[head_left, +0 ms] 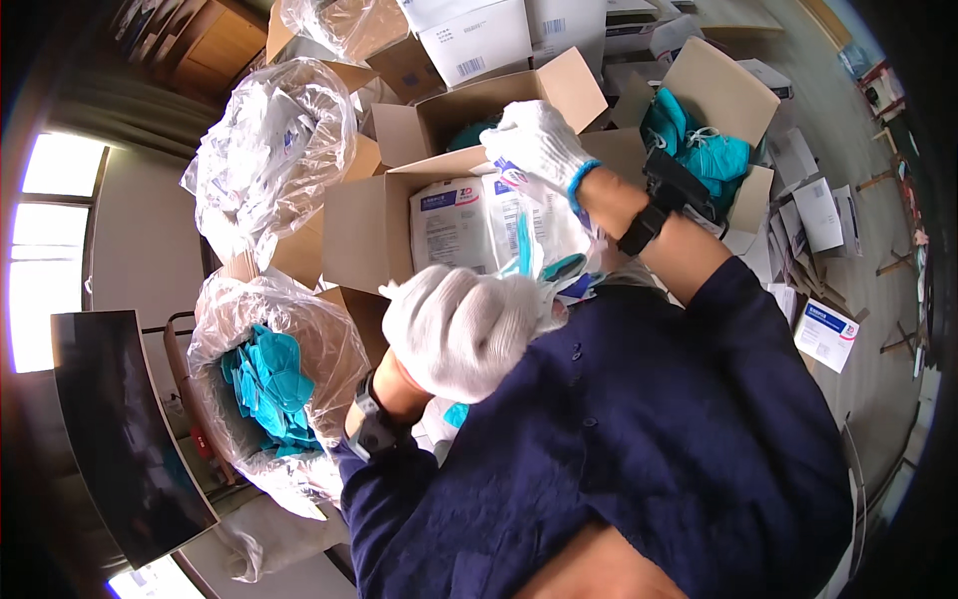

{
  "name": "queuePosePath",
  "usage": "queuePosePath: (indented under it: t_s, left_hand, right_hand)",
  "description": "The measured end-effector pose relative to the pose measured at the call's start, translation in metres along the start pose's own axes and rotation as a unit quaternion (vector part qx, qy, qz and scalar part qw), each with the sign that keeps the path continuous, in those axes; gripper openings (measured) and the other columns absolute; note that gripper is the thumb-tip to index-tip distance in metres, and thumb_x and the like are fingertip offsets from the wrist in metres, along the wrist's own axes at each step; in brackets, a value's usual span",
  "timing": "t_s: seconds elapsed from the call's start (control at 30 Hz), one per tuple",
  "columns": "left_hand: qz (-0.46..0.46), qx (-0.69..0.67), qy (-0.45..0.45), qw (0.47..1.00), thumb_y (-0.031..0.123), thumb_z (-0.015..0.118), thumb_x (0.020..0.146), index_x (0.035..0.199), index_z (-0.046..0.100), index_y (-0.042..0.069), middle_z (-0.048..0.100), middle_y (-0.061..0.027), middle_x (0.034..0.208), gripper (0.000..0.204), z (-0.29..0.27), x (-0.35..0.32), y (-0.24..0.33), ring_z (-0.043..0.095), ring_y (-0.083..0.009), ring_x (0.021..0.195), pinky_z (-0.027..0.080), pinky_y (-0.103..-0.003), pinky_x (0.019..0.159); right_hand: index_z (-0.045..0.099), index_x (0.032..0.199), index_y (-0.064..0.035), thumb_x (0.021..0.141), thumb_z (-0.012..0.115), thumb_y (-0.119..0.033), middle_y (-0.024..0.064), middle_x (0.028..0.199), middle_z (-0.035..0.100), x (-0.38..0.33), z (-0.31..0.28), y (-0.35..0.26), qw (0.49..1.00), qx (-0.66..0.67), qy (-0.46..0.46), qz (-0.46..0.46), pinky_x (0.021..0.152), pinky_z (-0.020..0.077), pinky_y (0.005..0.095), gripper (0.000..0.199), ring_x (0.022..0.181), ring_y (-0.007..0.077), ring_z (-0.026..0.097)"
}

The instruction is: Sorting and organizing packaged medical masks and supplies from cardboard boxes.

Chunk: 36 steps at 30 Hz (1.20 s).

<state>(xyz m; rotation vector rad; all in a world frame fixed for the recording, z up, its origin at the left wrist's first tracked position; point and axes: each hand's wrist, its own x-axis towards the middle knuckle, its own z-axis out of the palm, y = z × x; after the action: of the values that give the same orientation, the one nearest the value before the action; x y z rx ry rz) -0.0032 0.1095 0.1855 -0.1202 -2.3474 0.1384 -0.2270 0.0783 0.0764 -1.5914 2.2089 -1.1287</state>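
Observation:
Both my hands wear white knitted gloves. My left hand is a closed fist on the near side of a clear printed plastic bag. My right hand is closed at the bag's far edge, its glove cuff blue. Between the hands the bag's film is stretched, and teal material shows at it, probably a folded face mask. Just beyond sits an opened cardboard box holding white printed packets. The fingertips of my left hand are mostly hidden.
Left stands a plastic-lined bin with teal masks. Behind it, a clear bag bulges with white packets. Another carton at right holds teal masks with white straps. White boxes are stacked at the back; flattened cartons lie right.

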Motion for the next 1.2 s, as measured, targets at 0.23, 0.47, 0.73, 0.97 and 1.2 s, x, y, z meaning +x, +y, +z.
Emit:
queuePosePath:
  t_s: [0.23,0.47,0.73,0.97,1.2]
  left_hand:
    - [-0.283,-0.060,0.093,0.953,0.019,0.071,0.087,0.081,0.066,0.003,0.060,-0.0091,0.065,0.018,0.004,-0.009,-0.032,0.059,-0.0277,0.057,0.050,-0.032,0.059]
    - [-0.703,-0.392,-0.002,0.594,0.022,0.059,0.099,0.101,0.070,-0.004,0.069,-0.0024,0.084,0.028,0.064,-0.048,-0.099,0.060,-0.0072,0.073,0.049,-0.023,0.068]
    - [-0.745,-0.551,-0.035,0.375,0.030,0.057,0.099,0.110,0.066,-0.001,0.071,-0.0073,0.096,0.034,0.111,-0.082,-0.122,0.069,-0.0159,0.078,0.057,-0.031,0.066]
    - [-0.665,-0.595,-0.031,0.450,0.032,0.053,0.102,0.108,0.068,-0.002,0.072,-0.0057,0.096,0.037,0.092,-0.071,-0.085,0.067,-0.0122,0.079,0.055,-0.027,0.069]
    - [-0.672,-0.701,0.013,0.238,0.041,0.052,0.101,0.123,0.061,0.001,0.071,-0.0117,0.107,0.047,0.117,-0.045,-0.097,0.071,-0.0222,0.084,0.059,-0.035,0.074]
  right_hand:
    - [0.070,0.084,-0.0030,0.085,0.067,-0.024,0.0157,0.084,0.068,-0.001,-0.023,0.014,0.979,0.103,-0.112,-0.139,0.073,0.0518,0.0379,0.021,0.078,0.0281,0.066]
    - [0.063,0.119,0.0012,0.092,0.066,-0.012,0.0081,0.114,0.068,-0.017,-0.118,-0.025,0.928,0.359,0.022,-0.099,0.095,0.0503,0.0287,0.030,0.105,0.0151,0.063]
    - [0.055,0.137,-0.0162,0.073,0.074,-0.014,0.0139,0.137,0.055,-0.069,-0.074,-0.061,0.900,-0.064,0.030,-0.431,0.102,0.0434,0.0442,0.067,0.130,0.0265,0.048]
    - [0.069,0.098,-0.0068,0.078,0.074,-0.026,0.0117,0.096,0.063,-0.075,-0.074,-0.048,0.886,-0.098,0.107,-0.441,0.067,0.0515,0.0420,0.029,0.082,0.0272,0.061]
    - [0.067,0.104,-0.0083,0.078,0.075,-0.025,0.0073,0.094,0.064,-0.074,-0.091,-0.039,0.874,-0.085,0.134,-0.460,0.062,0.0515,0.0378,0.032,0.071,0.0228,0.062]
